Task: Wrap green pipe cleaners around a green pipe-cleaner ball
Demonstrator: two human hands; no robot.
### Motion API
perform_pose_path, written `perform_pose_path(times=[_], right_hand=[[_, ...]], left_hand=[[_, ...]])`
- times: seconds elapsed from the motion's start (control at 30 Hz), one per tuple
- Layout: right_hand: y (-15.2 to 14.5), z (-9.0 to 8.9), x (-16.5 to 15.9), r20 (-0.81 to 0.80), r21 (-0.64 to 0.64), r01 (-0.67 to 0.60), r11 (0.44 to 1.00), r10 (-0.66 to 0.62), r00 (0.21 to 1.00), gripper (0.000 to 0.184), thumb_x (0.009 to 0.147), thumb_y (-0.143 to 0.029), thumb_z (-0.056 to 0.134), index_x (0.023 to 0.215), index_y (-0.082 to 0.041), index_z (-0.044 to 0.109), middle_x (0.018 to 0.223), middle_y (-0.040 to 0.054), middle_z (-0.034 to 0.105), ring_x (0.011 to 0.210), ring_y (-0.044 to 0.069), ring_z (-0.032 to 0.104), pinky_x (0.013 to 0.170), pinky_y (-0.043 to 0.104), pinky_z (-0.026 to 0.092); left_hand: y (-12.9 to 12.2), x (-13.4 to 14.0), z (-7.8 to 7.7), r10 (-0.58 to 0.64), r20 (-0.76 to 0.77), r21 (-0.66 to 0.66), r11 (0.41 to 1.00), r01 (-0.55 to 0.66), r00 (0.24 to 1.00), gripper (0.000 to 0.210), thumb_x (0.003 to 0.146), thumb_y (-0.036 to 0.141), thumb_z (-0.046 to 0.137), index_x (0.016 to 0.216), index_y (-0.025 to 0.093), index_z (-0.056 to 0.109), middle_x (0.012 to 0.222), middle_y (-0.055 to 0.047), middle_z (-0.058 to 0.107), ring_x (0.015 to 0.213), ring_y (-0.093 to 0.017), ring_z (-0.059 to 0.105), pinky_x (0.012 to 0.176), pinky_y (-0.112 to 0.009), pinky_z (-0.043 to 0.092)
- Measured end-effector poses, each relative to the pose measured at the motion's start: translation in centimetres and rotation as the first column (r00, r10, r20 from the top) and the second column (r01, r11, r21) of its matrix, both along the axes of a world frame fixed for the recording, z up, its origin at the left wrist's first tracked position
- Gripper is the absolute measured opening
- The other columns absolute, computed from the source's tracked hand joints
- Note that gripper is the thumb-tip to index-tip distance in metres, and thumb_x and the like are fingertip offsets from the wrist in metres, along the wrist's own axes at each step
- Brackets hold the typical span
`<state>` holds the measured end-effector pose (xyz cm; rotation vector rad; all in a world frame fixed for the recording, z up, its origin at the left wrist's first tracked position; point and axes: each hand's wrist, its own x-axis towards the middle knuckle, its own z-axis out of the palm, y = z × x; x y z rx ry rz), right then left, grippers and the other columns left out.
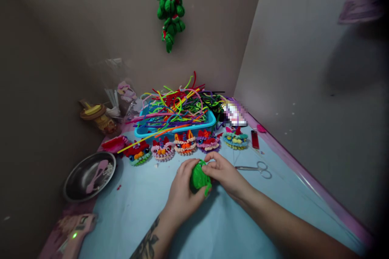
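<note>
Over the middle of the table, my left hand (181, 190) is wrapped round a rounded bright green piece (199, 177) that looks made of fuzzy chenille stems. My right hand (224, 173) touches the upper right side of that piece, thumb and index finger pinched against it. A short green end sticks out at its lower right, by my left thumb. Just right of my right hand lies a pair of metal scissors (258, 168). Beyond both hands stand several colourful chenille animal heads, among them an orange and cream one (184, 144) and a yellow and teal one (236, 139).
A blue basket (176, 130) overflows with chenille stems at the back. On the left are a metal bowl (70, 188) holding a pink tool and a pink device (79, 230) with a green light. A red lighter (255, 140) lies right; green chenille ornaments (170, 12) hang above.
</note>
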<state>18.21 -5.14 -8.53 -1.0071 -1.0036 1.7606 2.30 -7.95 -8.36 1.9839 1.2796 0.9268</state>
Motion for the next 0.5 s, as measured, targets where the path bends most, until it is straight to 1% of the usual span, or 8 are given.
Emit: perform_pose_path(times=[0.13,0.27,0.33,0.4,0.5], right_hand=[[0.02,0.03,-0.03,0.030,0.023,-0.004,1.000,0.003,1.000,0.045,0.065,-0.046,0.076,0.087,-0.022,0.045,0.053,-0.0092,0.054,0.046,0.009,0.048,0.046,0.019,0.030],[0.15,-0.23,-0.12,0.029,0.044,0.002,0.999,-0.003,1.000,0.041,0.068,-0.049,0.074,0.085,-0.020,0.050,0.052,-0.0085,0.051,0.045,0.008,0.044,0.046,0.020,0.028],[0.22,-0.33,-0.16,0.015,0.038,0.028,0.999,-0.029,0.999,0.039,0.071,-0.054,0.069,0.080,-0.018,0.054,0.053,-0.0068,0.050,0.046,0.008,0.043,0.047,0.021,0.029],[0.29,-0.32,-0.17,0.018,0.021,0.042,0.999,-0.043,0.999,0.039,0.071,-0.055,0.067,0.078,-0.017,0.058,0.055,-0.0055,0.050,0.047,0.008,0.042,0.048,0.022,0.030],[0.30,-0.13,-0.17,0.065,0.017,0.016,1.000,-0.017,0.998,0.034,0.068,-0.048,0.072,0.079,-0.017,0.062,0.057,-0.0052,0.050,0.049,0.008,0.041,0.048,0.022,0.028]], left_hand=[[0.05,0.05,-0.32,0.011,0.027,-0.005,1.000,-0.011,1.000,0.058,0.073,0.027,0.068,0.127,0.021,0.046,0.128,-0.014,0.050,0.120,-0.027,0.049,0.101,-0.045,0.040],[0.10,0.19,-0.30,0.029,0.087,-0.007,1.000,-0.029,0.996,0.054,0.073,0.023,0.067,0.124,0.021,0.049,0.125,-0.012,0.053,0.117,-0.026,0.051,0.100,-0.043,0.041],[0.11,0.25,-0.11,0.054,0.129,-0.039,0.998,-0.049,0.990,0.051,0.072,0.021,0.066,0.121,0.021,0.050,0.122,-0.011,0.056,0.114,-0.025,0.054,0.097,-0.042,0.043],[0.12,0.27,0.09,0.081,0.168,-0.090,0.994,-0.066,0.983,0.049,0.072,0.021,0.065,0.120,0.021,0.051,0.119,-0.010,0.058,0.110,-0.025,0.057,0.093,-0.041,0.046],[0.09,0.29,0.31,0.086,0.208,-0.141,0.988,-0.057,0.974,0.050,0.072,0.023,0.066,0.120,0.021,0.052,0.119,-0.010,0.059,0.107,-0.025,0.059,0.089,-0.039,0.049]])
